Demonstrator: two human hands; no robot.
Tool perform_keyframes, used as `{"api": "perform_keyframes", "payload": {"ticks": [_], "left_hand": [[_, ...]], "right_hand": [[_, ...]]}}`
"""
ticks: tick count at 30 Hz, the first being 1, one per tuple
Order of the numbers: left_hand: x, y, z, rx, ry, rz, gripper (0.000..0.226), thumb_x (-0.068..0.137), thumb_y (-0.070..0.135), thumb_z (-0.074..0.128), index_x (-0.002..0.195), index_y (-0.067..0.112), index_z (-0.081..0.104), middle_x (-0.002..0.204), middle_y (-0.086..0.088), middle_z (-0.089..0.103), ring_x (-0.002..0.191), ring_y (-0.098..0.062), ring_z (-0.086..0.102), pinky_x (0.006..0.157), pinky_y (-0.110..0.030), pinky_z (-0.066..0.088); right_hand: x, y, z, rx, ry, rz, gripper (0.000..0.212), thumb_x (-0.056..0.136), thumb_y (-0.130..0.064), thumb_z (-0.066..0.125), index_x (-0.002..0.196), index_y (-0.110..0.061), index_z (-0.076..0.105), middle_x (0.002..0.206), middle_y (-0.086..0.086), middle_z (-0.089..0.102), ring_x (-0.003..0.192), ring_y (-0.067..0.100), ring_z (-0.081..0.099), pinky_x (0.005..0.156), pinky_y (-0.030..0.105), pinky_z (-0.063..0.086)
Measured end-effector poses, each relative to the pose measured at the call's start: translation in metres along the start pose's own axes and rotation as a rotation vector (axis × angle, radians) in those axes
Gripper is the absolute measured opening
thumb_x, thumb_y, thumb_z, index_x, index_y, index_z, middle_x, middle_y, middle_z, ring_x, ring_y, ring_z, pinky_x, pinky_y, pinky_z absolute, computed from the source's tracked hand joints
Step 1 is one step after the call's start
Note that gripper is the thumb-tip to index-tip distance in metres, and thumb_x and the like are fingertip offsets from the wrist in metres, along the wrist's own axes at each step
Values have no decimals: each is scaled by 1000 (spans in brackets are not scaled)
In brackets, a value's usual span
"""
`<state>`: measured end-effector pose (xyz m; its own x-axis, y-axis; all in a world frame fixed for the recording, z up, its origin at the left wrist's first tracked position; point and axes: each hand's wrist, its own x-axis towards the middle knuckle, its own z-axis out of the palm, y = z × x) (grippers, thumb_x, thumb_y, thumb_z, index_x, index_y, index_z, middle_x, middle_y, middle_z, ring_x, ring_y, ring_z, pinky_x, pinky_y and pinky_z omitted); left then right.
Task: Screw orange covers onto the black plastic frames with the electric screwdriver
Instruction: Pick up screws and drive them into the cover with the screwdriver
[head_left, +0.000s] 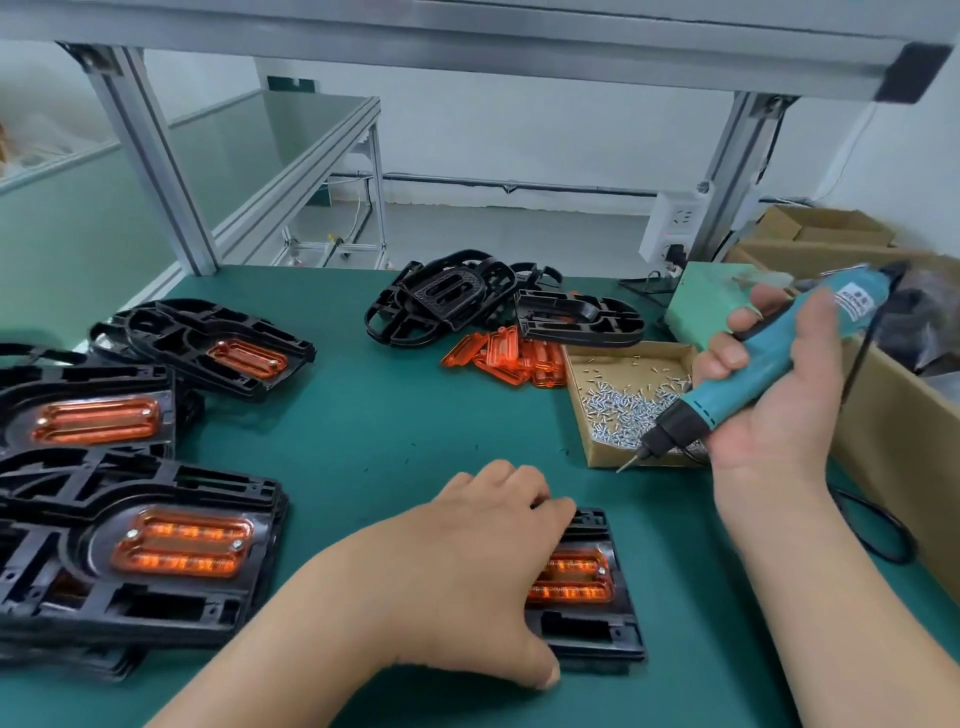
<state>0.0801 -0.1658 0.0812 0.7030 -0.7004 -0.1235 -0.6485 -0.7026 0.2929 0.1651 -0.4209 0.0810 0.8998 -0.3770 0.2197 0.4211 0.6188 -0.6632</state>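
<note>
My left hand lies over a black plastic frame near the front of the mat, fingers curled over its far edge and thumb at its near edge. An orange cover sits in that frame, partly hidden by the hand. My right hand grips the teal electric screwdriver above the screw box, bit pointing down and left. Loose orange covers lie mid-table beside a pile of bare black frames.
Three frames with orange covers fitted lie at the left. A cardboard tray of small screws stands right of centre. A green box and cardboard cartons line the right side. The screwdriver cord loops on the mat.
</note>
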Motion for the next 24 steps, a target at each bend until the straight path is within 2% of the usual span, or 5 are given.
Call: {"api": "perform_keyframes", "payload": {"ticks": [6,11,17,22,24], "left_hand": [[-5,1,-30,87,49,-72,76,75,50,72,139,24,41,124,8,35,119,-18,33,111,-35,34],[-7,-31,-74,217,82,-236,102,69,42,72,156,22,22,139,6,29,136,-20,32,130,-48,10],[3,-97,-140,261,-45,-523,88,66,36,83,141,24,37,133,-1,35,120,-28,43,104,-45,44],[1,-153,-171,324,-190,-664,108,66,27,91,156,29,30,138,-2,39,118,-28,47,96,-48,50],[-3,-173,-178,298,-243,-710,112,69,19,91,160,29,27,143,-4,38,123,-31,49,102,-51,51]], "right_hand": [[-2,4,2,-17,-17,12,30,104,-48,59,105,-18,64,85,-2,58,60,9,44,58,21,38],[-3,3,2,-41,2,-2,32,102,-50,63,105,-18,65,87,-2,58,62,10,43,60,21,39],[-3,5,4,-76,-8,25,30,103,-51,61,103,-21,64,85,-3,57,61,9,44,58,20,41],[-4,6,7,-88,-2,46,28,105,-47,57,103,-19,64,83,-2,59,59,10,46,56,20,42],[-4,6,8,-88,-6,49,28,106,-46,56,103,-19,64,83,-2,59,59,10,46,55,20,42]]}}
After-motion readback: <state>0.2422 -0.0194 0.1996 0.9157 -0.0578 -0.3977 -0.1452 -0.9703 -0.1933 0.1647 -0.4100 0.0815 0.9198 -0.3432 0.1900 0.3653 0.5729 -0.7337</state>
